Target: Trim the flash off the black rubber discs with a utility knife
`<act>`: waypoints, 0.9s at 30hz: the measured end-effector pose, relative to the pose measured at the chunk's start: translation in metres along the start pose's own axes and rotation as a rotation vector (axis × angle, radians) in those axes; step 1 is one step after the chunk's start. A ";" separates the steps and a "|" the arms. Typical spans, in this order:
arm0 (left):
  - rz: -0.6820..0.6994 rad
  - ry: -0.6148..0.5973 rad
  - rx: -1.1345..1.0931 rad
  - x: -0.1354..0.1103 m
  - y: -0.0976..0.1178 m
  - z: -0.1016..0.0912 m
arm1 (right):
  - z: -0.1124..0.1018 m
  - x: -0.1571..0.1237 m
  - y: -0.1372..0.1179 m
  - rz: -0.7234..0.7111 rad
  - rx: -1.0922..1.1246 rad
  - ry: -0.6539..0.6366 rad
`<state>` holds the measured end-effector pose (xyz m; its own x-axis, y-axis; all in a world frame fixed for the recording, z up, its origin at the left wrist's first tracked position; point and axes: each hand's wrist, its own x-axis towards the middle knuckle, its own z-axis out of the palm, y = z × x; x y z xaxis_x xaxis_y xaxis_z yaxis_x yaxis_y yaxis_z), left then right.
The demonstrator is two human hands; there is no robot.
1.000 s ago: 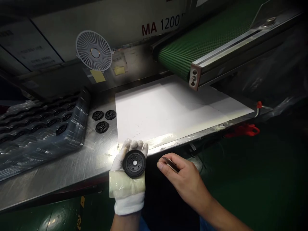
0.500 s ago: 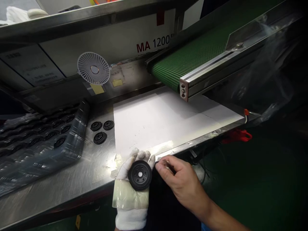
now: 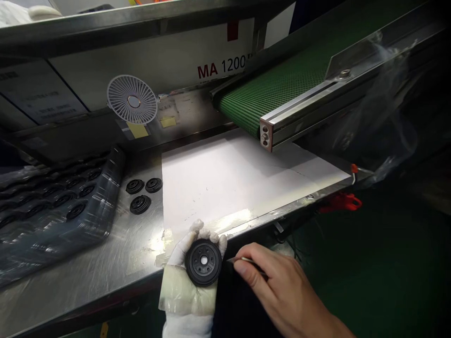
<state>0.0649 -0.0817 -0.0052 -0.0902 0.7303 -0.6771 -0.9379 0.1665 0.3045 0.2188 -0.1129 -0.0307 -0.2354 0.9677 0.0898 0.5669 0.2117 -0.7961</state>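
My left hand [image 3: 192, 277], in a white glove with clear yellowish tape round the wrist, holds a round black wheel-like part [image 3: 203, 263]. Its flat face, with a centre hole and a ring of small holes, points up at me. Just right of it, my bare right hand [image 3: 271, 277] pinches a thin, pointed metal blade [image 3: 230, 260] between thumb and fingers. The blade's tip lies close to the part's rim, apart from it; most of its length is hidden in the hand. Three similar black ribbed parts [image 3: 140, 204] lie on the metal table at the left.
A clear plastic tray [image 3: 102, 206] holding several black parts stands at left. White sheet [image 3: 207, 183] covers the metal table [image 3: 102, 263]. A green conveyor [image 3: 253, 98] slopes down above the sheet. A white fan [image 3: 132, 100] stands behind; red-handled tool [image 3: 341, 202] hangs at the table edge.
The view has shifted slightly. My right hand has moved a little downward, and its blade now shows more clearly. The black part stays in my left hand, turned slightly.
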 end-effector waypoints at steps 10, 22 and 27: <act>0.055 -0.007 0.049 0.001 0.002 -0.006 | 0.013 -0.005 -0.010 -0.106 0.054 -0.122; -0.054 -0.182 -0.004 0.001 0.007 -0.019 | -0.011 0.000 0.014 0.091 0.278 0.079; -0.114 -0.254 0.140 -0.008 0.009 -0.023 | -0.020 0.005 0.013 0.063 0.254 0.015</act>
<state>0.0498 -0.1016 -0.0127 0.1159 0.8412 -0.5281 -0.8804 0.3332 0.3376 0.2407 -0.1028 -0.0292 -0.1926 0.9804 0.0424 0.3635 0.1114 -0.9249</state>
